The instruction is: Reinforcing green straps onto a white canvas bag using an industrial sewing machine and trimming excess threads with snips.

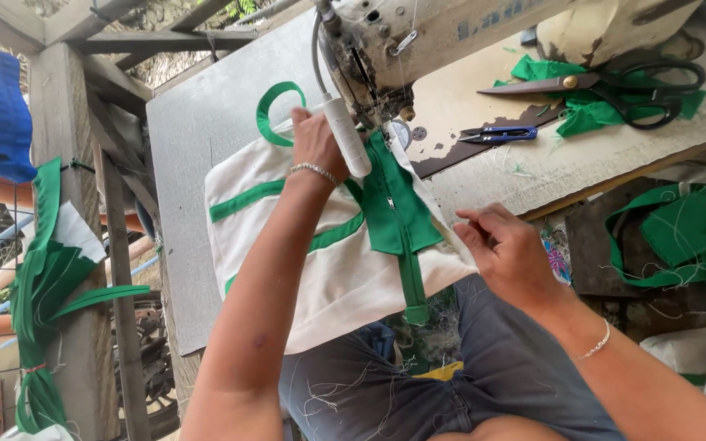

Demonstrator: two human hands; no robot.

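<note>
White fabric piece (328,278) with green trim lies under the sewing machine (386,49). Left hand (316,143) presses flat on it, fingers open. Right hand (504,245) pinches its edge.

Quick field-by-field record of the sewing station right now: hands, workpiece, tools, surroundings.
left hand: resting flat on the white fabric piece beside the sewing machine
right hand: pinching the fabric's right edge, fingers bent
workpiece: white fabric with green trim and a green zipper panel, lying under the machine head
tools: large black scissors on green scraps; small blue thread snips on the table
surroundings: green strips draped over a wooden post at left
</note>
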